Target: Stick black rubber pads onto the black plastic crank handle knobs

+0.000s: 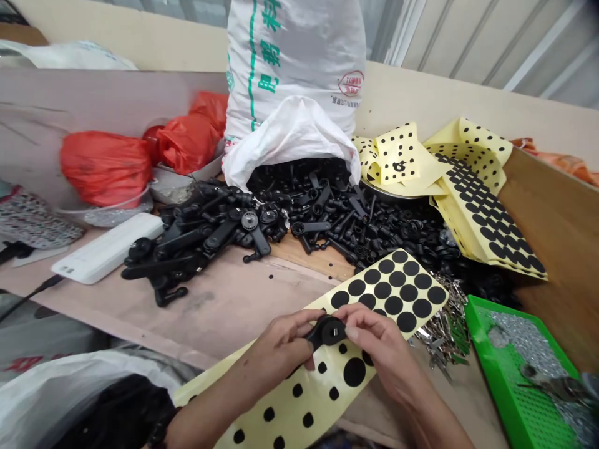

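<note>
In the middle foreground my left hand [290,340] is closed around a black plastic arm [329,331] with a round head, a small metal piece showing at its centre. The thumb and fingers of my right hand [369,330] pinch the right edge of that round head. Whether something thin lies between these fingertips is hidden. Under both hands lies a yellow backing sheet [285,411] of round black stickers [354,372]. Its far end carries rows of large black discs, and the near part shows mostly small black dots.
A white sack [294,68] spills black plastic parts [318,206]. Left of it are assembled black arms [206,237], a white power bank [110,248] and red bags [105,165]. Rightward lie more sticker sheets [491,224], metal clips [444,324] and a green tray [505,380] with small metal pieces.
</note>
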Tool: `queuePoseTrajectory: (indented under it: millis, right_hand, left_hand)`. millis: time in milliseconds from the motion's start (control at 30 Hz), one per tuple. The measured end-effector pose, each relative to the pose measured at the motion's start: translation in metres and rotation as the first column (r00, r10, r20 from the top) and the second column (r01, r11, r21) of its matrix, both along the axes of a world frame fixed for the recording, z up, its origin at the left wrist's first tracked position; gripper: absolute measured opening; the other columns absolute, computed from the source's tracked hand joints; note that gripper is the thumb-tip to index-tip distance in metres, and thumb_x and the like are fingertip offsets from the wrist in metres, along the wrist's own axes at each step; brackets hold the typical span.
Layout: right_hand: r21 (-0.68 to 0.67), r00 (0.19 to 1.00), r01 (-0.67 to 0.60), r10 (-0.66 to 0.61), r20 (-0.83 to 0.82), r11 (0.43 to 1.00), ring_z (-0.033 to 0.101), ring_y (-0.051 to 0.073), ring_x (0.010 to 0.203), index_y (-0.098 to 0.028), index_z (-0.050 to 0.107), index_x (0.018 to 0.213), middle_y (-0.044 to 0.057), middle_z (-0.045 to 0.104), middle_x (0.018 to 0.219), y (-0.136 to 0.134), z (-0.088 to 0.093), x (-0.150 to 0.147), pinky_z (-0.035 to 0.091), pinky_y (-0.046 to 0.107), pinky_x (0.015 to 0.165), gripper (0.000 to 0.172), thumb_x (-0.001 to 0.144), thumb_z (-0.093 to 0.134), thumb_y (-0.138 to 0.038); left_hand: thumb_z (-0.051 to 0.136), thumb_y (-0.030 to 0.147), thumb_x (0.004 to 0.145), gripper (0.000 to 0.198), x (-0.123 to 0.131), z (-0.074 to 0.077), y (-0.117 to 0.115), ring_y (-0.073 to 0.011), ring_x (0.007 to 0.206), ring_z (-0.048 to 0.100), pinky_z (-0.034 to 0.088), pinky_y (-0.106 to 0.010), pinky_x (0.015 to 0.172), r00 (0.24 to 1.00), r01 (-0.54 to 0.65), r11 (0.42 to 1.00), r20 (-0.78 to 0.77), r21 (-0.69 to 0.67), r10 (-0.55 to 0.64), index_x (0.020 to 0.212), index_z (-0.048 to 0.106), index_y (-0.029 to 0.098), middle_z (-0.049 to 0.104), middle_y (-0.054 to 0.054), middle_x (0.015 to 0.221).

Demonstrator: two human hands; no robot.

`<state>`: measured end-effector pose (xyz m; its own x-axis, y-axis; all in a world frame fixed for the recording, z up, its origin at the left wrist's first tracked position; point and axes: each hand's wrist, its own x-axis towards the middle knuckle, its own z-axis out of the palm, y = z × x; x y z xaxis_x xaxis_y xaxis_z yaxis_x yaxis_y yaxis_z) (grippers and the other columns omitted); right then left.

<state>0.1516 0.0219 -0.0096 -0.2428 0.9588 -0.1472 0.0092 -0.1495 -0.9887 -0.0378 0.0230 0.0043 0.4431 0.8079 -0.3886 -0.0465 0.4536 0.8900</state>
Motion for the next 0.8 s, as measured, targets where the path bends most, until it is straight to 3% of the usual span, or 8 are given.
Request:
queuePoseTrajectory:
  millis: [467, 567, 700, 800]
  right_hand:
    - [-0.047, 0.999, -0.032, 0.031, -0.034, 0.998, 0.054, 0.020, 0.090, -0.018, 0.060, 0.065, 0.005, 0.060, 0.098, 0.002, 0.000, 0.001, 0.039, 0.028, 0.076, 0.014, 0.077, 0.062, -0.024]
    - [-0.039, 0.999, -0.037, 0.037, 0.003, 0.999, 0.054, 0.020, 0.090, -0.018, 0.060, 0.066, 0.006, 0.060, 0.098, 0.002, 0.000, 0.002, 0.040, 0.028, 0.075, 0.014, 0.078, 0.062, -0.025]
    - [0.003, 0.996, -0.030, 0.030, 0.080, 1.000, 0.056, 0.019, 0.087, -0.018, 0.059, 0.065, 0.006, 0.061, 0.096, 0.003, 0.002, -0.001, 0.043, 0.027, 0.072, 0.014, 0.077, 0.061, -0.025]
    - [0.059, 0.988, -0.037, 0.028, 0.149, 0.998, 0.058, 0.020, 0.084, -0.018, 0.059, 0.063, 0.006, 0.063, 0.091, 0.000, 0.003, -0.004, 0.046, 0.026, 0.070, 0.016, 0.075, 0.062, -0.028]
  left_hand:
    - [0.051, 0.023, 0.072, 0.044, -0.003, 0.000, -0.001, -0.0116, 0.065, 0.051, 0.039, -0.023, 0.063, 0.999, 0.035, 0.999, -0.020, 0.028, -0.035, 0.114, 0.057, 0.017, 0.064, 0.000, 0.085]
    - [0.050, 0.024, 0.075, 0.042, -0.003, -0.002, -0.001, -0.0113, 0.062, 0.050, 0.036, -0.021, 0.058, 0.996, 0.041, 0.998, -0.086, 0.050, -0.037, 0.116, 0.056, 0.016, 0.060, 0.002, 0.073]
    - [0.054, 0.030, 0.077, 0.037, 0.000, -0.009, 0.000, -0.0106, 0.057, 0.048, 0.036, -0.020, 0.053, 0.992, 0.036, 0.993, -0.123, 0.116, -0.022, 0.111, 0.057, 0.015, 0.052, 0.004, 0.065]
    - [0.052, 0.031, 0.079, 0.030, 0.004, -0.014, -0.004, -0.0099, 0.053, 0.044, 0.037, -0.019, 0.049, 0.983, -0.020, 0.977, -0.174, 0.210, 0.057, 0.104, 0.059, 0.016, 0.048, 0.005, 0.062]
